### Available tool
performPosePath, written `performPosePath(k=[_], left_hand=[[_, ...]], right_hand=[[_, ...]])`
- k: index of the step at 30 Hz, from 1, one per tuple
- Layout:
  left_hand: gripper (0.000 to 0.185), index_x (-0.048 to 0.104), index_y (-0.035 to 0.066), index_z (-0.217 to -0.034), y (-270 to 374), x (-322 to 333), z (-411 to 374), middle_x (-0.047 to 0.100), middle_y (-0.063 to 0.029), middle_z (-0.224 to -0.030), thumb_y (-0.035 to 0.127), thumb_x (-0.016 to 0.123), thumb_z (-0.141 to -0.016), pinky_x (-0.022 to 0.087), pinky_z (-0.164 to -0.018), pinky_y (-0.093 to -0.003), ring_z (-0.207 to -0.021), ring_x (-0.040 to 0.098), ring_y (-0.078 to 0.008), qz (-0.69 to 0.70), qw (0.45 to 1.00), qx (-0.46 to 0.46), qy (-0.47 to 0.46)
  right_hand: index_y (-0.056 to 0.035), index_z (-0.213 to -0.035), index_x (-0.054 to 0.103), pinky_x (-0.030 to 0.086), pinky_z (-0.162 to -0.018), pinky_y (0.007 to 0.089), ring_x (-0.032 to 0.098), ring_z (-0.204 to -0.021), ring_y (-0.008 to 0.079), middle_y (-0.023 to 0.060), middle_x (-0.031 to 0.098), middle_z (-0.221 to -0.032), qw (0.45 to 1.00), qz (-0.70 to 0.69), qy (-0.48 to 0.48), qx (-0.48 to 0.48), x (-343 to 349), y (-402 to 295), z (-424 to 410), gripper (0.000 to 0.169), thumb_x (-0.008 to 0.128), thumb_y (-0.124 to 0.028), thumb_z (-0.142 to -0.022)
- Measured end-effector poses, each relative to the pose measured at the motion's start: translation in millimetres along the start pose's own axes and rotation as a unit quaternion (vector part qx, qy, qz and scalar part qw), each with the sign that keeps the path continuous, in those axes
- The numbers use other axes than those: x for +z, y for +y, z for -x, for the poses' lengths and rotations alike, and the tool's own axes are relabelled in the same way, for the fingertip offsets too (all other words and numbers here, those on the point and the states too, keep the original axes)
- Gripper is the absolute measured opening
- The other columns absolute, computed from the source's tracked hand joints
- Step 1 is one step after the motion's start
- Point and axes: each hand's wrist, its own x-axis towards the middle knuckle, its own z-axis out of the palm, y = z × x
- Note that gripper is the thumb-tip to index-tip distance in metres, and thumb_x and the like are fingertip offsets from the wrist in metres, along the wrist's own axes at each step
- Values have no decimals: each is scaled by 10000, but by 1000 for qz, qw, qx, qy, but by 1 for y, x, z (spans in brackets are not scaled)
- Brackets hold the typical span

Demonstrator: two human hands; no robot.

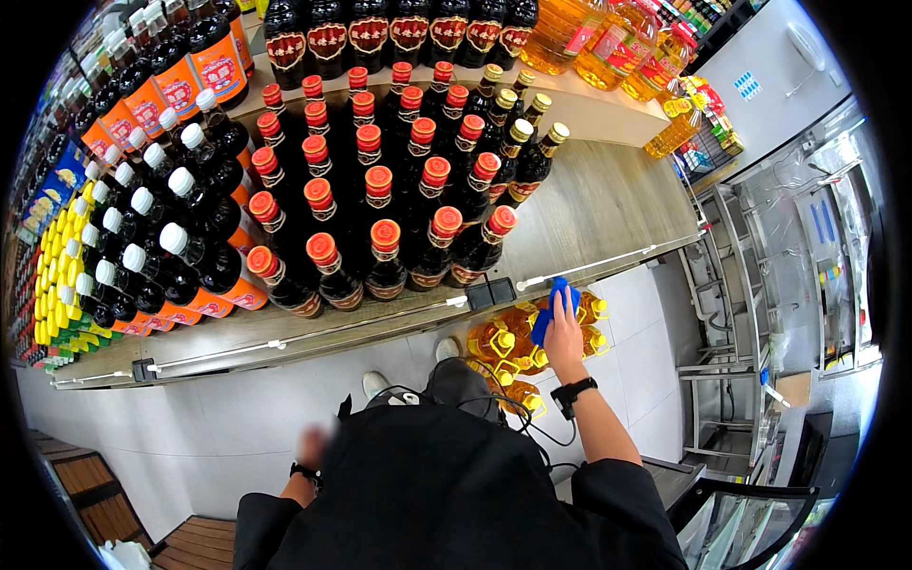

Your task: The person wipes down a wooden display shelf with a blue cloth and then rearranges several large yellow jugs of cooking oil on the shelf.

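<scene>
My right hand [565, 335] holds a blue cloth [554, 313] at the front edge of a wood-grain shelf [605, 196], just right of a black clip [490, 292] on the edge. Under that hand, yellow-capped jugs of cooking oil [491, 340] stand on the floor. My left hand [313, 445] hangs low beside my body, blurred, and whether it holds anything cannot be told. Dark glass bottles with red caps [385, 239] stand in rows on the shelf, with gold-capped bottles [524, 160] behind them at the right.
White-capped dark bottles with orange labels [206, 267] and yellow-capped bottles [53, 285] fill the shelf's left part. A raised tier [613, 117] carries more bottles and oil jugs. A white rail [399, 313] runs along the front edge. Metal racks [727, 285] stand at right; cables hang by my legs.
</scene>
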Motion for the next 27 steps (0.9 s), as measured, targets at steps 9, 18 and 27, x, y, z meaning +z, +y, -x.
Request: performPosePath(k=[9,18,27], left_hand=[[223,633,-2,-947,-11,30,0,643,-39,-864,202,543,-947,489,-690,-295,-774,566,-132,395,914,19,86],[384,523,19,-1281,47,11,-43,572,-129,-1251,293,403,-1041,456,-969,-370,-1146,546,-222,403,911,5,82],[386,545,24,-1298,75,-12,-50,572,-165,-1306,276,427,-1031,440,-1012,-391,-1201,544,-227,214,970,-22,112]], right_hand=[[-80,-1435,393,556,-716,444,647,-845,384,194,279,-1547,987,28,-146,-63,18,13,-35,672,565,13,-792],[-100,-1474,336,558,-747,475,660,-855,416,178,257,-1554,982,67,-122,128,5,186,-94,727,521,71,-792],[-134,-1505,272,556,-723,492,659,-872,433,170,262,-1556,969,84,-123,196,4,282,-121,748,519,32,-819]])
